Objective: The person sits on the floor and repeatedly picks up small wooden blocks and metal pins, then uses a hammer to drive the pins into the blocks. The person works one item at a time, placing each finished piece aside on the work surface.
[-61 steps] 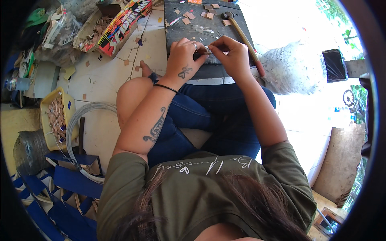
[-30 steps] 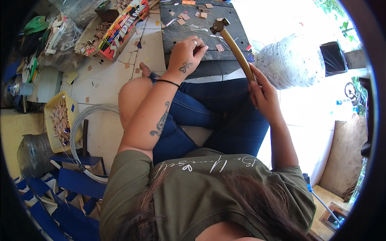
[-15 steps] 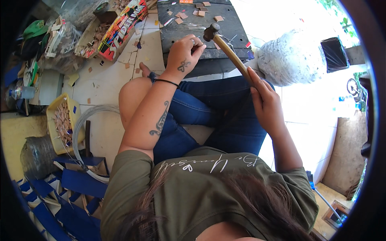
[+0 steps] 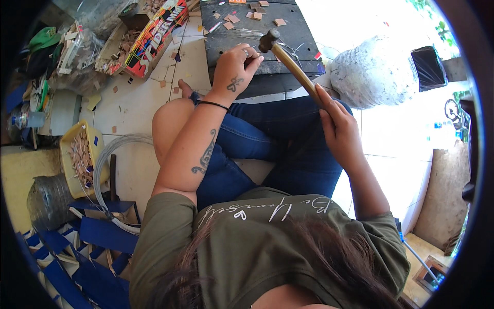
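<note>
Right hand (image 4: 337, 126) is gripping the hammer (image 4: 288, 59), fingers wrapped; left hand (image 4: 236, 69) is pinching something small on the dark board (image 4: 226, 38).

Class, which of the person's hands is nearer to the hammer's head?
Left. The left hand rests on the dark board beside the hammer head; the right hand grips the handle's far end.

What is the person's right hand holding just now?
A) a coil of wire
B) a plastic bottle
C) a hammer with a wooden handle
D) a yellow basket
C: the right hand is closed round the wooden handle of a hammer, whose metal head sits over the dark board beside the left hand.
</note>
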